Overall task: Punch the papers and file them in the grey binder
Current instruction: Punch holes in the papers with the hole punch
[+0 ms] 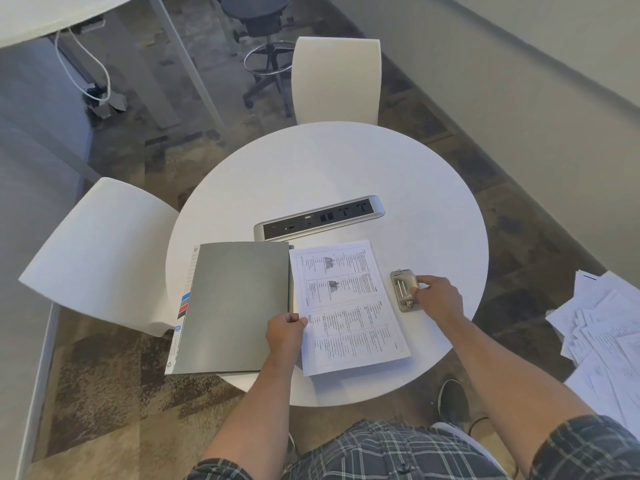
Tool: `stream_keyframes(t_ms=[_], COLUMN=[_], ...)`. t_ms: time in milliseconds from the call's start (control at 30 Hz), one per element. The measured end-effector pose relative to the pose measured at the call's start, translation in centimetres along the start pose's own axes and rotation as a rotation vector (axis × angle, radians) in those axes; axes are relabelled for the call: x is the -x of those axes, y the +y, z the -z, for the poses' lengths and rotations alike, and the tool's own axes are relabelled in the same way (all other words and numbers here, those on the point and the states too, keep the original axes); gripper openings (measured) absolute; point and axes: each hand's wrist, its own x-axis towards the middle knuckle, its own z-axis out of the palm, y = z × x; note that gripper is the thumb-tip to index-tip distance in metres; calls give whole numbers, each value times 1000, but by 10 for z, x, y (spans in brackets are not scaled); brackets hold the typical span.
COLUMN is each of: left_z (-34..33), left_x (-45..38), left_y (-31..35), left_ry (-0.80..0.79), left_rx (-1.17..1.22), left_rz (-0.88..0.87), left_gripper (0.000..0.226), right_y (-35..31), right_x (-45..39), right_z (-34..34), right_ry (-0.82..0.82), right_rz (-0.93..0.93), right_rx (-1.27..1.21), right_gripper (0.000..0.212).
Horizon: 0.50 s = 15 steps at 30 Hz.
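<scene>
A closed grey binder (pixel 235 306) lies on the left part of the round white table (pixel 346 174), with coloured index tabs along its left edge. Right of it lies a printed sheet of paper (pixel 349 306). My left hand (pixel 284 332) has its fingers curled at the seam between the binder's right edge and the paper's left edge; which of the two it pinches is unclear. To the right of the paper sits a metal hole punch (pixel 403 289), and my right hand (pixel 437 297) grips its right side.
A silver power and socket strip (pixel 318 218) is set into the table behind the binder. White chairs stand at the far side (pixel 336 81) and at the left (pixel 100 251). Several loose papers (pixel 602 337) lie heaped to the right, off the table.
</scene>
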Motion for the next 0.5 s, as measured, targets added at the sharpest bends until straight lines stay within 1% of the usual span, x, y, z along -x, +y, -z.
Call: stream_keyframes(t_ms=[500], left_z=[-10], left_x=[9], left_y=[1], left_ry=[-2], left_rx=[-46], left_rz=[-16], left_gripper=[19], right_y=[5], right_x=[6], right_z=[-13], right_ry=[-52], right_rz=[30], right_rx=[45], right_gripper=[30])
